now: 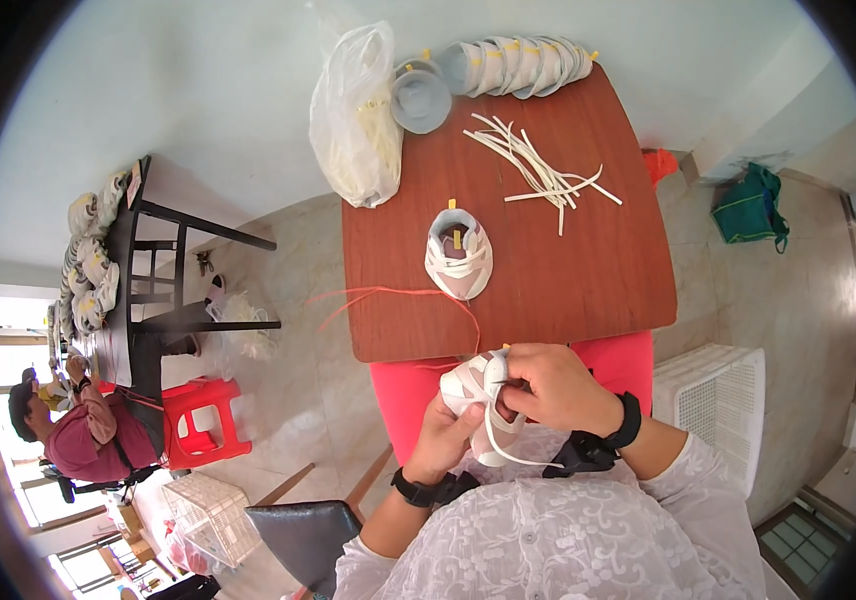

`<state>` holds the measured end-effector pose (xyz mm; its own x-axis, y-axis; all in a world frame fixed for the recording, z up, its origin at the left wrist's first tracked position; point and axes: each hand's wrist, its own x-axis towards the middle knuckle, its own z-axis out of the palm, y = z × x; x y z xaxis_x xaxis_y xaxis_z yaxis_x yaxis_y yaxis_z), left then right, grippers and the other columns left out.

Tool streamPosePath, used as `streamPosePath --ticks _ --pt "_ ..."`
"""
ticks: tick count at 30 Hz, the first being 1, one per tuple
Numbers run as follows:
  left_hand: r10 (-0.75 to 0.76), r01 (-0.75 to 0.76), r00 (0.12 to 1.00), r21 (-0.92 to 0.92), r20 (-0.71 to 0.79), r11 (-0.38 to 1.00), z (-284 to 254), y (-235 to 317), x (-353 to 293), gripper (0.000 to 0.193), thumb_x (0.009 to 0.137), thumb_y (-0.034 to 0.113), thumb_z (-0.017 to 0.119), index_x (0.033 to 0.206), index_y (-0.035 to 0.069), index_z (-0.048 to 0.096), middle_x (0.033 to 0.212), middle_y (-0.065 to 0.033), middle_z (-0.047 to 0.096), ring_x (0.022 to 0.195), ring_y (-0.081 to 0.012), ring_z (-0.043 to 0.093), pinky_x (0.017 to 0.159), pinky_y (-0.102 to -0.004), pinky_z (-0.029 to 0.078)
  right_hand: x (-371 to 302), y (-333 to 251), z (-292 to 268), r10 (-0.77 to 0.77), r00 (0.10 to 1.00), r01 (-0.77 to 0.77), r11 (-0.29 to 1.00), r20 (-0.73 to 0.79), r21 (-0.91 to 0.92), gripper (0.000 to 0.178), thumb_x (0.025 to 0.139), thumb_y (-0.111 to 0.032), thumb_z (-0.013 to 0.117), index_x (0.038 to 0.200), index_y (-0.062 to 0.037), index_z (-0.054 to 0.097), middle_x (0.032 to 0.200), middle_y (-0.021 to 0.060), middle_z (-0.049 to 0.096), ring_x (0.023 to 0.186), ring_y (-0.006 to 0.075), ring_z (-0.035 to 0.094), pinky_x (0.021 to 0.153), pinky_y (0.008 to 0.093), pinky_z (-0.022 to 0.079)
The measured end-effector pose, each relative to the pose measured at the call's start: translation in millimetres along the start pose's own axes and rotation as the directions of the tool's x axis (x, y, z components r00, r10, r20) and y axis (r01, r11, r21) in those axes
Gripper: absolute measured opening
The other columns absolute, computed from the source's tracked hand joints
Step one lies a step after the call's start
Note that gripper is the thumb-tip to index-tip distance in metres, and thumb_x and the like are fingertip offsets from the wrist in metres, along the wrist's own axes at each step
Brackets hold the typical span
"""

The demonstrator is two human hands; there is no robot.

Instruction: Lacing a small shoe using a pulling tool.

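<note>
Item, far left of the hands: a seated person (88,425) at a dark table (128,290) stacked with shoes; red stool (203,420).

Item, left hand (445,432): closed under a small white shoe (478,395), cradling it just below the wooden table (568,270) edge.

Item, right hand (553,385): fingers pinched on the white lace (508,455) at the shoe's top; a loop trails down.

Item, beyond the hands: laced shoe (459,255), red cord (398,293), plastic bag (356,120), loose laces (538,170), row of shoes (518,65).

Judgement: lacing is under way; the next move calls for a fine pinch to guide the lace tip through an eyelet.
</note>
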<state>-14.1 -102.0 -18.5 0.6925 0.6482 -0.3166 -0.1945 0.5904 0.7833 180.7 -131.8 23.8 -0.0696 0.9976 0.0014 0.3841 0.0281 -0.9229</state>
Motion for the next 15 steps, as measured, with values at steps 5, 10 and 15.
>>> streamPosePath --ticks 5,10,15 --pt "0.012 -0.013 1.000 0.023 0.023 1.000 0.4 1.3 -3.1 0.034 0.090 0.024 0.060 0.114 0.001 0.053 0.095 -0.0082 0.064 0.086 -0.0167 0.061 0.079 -0.0314 0.050 -2.3 1.6 2.9 0.044 0.998 -0.048 0.994 -0.037 -0.098 0.013 0.070 -0.012 0.061 0.082 -0.0055 0.063 0.074 0.0107 0.058 0.071 0.0303 0.059 0.062 0.0406 0.046" --pt "-0.004 0.002 0.999 0.047 0.042 0.999 3.2 7.9 -0.7 0.032 0.091 0.022 0.060 0.114 0.001 0.053 0.097 -0.0084 0.064 0.088 -0.0164 0.061 0.080 -0.0317 0.050 -3.5 -0.8 2.2 0.035 0.998 -0.043 0.987 -0.054 -0.155 0.015 0.070 -0.011 0.063 0.084 -0.0061 0.063 0.075 0.0101 0.058 0.071 0.0300 0.060 0.060 0.0398 0.046" --pt "0.043 -0.039 0.998 0.063 -0.054 0.997 2.6 4.7 -0.6 0.034 0.090 0.017 0.060 0.119 0.001 0.050 0.105 -0.0071 0.062 0.094 -0.0163 0.060 0.083 -0.0320 0.049 -3.8 0.0 -0.1 0.012 0.970 -0.008 1.000 -0.242 0.016 0.016 0.072 -0.010 0.069 0.087 -0.0060 0.064 0.080 0.0094 0.057 0.070 0.0258 0.060 0.061 0.0346 0.048"
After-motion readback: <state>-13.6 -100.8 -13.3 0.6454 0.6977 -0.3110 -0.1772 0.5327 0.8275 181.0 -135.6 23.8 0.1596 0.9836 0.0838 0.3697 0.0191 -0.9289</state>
